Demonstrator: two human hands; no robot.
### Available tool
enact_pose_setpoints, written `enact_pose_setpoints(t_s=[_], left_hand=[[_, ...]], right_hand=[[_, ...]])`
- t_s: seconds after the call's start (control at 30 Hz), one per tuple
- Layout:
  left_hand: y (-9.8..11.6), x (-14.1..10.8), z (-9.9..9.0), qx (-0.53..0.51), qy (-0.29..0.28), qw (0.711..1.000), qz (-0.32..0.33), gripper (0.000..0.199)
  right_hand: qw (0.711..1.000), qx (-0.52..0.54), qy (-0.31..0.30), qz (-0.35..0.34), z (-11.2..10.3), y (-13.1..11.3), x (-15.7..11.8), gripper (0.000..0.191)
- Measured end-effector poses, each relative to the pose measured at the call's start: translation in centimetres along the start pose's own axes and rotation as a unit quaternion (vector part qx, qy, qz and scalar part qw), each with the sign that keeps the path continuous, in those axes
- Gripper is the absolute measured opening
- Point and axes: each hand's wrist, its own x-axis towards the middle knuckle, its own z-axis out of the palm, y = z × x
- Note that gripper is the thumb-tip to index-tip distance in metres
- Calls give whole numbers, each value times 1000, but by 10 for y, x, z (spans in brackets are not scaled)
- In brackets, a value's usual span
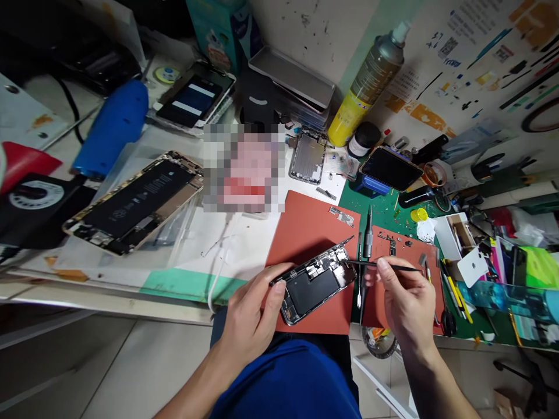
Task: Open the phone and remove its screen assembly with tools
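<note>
My left hand (253, 302) is closed round the left end of an opened smartphone (314, 291), thumb on its edge. The phone is tilted, its black battery and silver internal parts facing up, above a reddish-brown mat (283, 244). In my right hand (408, 299) are slim black tweezers (369, 264), pinched between thumb and fingers. Their tip reaches the phone's upper right corner; whether it touches a part there is hard to make out. A grey pen-like screwdriver (369, 233) lies just beyond the phone, between the two mats.
Another opened phone (135, 201) lies at left near a blue-handled tool (116, 125). A metal phone housing (308, 156) and a yellow spray can (364, 87) are behind. Small parts sit on the right mat (375, 308). A blue bottle (506, 298) and pens crowd the right. One patch is pixelated.
</note>
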Motion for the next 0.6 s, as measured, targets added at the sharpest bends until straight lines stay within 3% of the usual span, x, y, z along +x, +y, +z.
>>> enact_pose_setpoints(t_s=[0.3, 0.6], left_hand=[[-2, -4, 4, 32, 32, 999, -20, 19], [-3, -8, 6, 37, 58, 996, -58, 16]], right_hand=[[997, 57, 14, 45, -1, 8, 31, 27], [992, 89, -2, 93, 1, 10, 33, 29]])
